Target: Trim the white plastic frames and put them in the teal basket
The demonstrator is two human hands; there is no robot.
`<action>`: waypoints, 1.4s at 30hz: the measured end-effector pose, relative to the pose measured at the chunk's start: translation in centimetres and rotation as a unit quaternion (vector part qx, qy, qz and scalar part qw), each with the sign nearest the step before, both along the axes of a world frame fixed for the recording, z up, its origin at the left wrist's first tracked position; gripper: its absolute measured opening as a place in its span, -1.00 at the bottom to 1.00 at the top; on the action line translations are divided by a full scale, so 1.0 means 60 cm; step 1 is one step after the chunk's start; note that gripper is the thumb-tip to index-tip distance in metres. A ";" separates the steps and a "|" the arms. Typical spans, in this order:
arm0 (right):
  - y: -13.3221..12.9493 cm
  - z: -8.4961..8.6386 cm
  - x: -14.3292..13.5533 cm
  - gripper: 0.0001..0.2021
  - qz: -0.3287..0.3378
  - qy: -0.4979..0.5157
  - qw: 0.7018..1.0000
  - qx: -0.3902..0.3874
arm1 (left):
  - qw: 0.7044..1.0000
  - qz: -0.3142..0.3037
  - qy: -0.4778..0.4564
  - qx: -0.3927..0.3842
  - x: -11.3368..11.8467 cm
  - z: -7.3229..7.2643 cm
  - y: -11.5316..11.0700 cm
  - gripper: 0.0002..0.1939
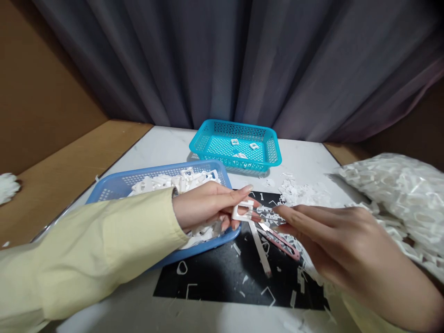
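Observation:
My left hand (212, 200) pinches a small white square plastic frame (237, 214) between thumb and fingers, just past the blue basket's right end. My right hand (333, 236) is closed on slim metal tweezers (265, 214), whose tips reach into the frame's opening. Below the hands, a black mat (215, 277) carries a narrow pale stick-like tool (260, 252) and a pink-handled tool (286, 245); the working end of the pink one is partly hidden. Thin white plastic scraps lie scattered over the mat.
A blue basket (107, 185) full of white pieces stands under my left forearm. Behind it, a turquoise basket (274, 159) holds several white frames. A heap of white scraps (301, 192) and a clear bag of white pieces (398, 185) lie right. A dark curtain (222, 60) hangs behind.

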State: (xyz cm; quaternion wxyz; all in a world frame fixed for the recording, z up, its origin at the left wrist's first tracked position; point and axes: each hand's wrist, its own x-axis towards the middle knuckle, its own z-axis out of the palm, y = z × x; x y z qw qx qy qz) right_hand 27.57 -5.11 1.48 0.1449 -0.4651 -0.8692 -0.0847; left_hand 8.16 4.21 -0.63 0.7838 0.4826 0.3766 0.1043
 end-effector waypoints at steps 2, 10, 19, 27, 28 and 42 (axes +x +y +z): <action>0.000 0.000 -0.002 -0.76 0.007 0.020 1.000 -0.009 | 1.000 -0.002 0.004 -0.001 0.000 -0.001 0.000 -0.62; 0.000 -0.008 -0.019 -0.74 0.018 -0.001 0.999 0.047 | 0.999 -0.048 -0.007 0.021 -0.003 -0.009 0.003 -0.52; 0.003 -0.013 -0.019 -0.72 0.002 -0.048 0.996 0.079 | 0.998 -0.028 -0.034 0.052 -0.002 -0.001 -0.010 -0.61; -0.008 -0.008 -0.026 -0.83 -0.025 -0.160 0.986 0.048 | 0.983 -0.018 0.036 0.180 0.007 0.003 -0.025 -0.77; -0.010 -0.007 -0.026 -0.84 -0.025 -0.169 0.985 0.037 | 0.978 -0.028 0.053 0.201 0.007 0.002 -0.025 -0.78; -0.013 -0.005 -0.025 -0.68 -0.040 -0.110 0.988 0.103 | 0.962 -0.034 0.077 0.260 0.003 -0.005 -0.025 -0.65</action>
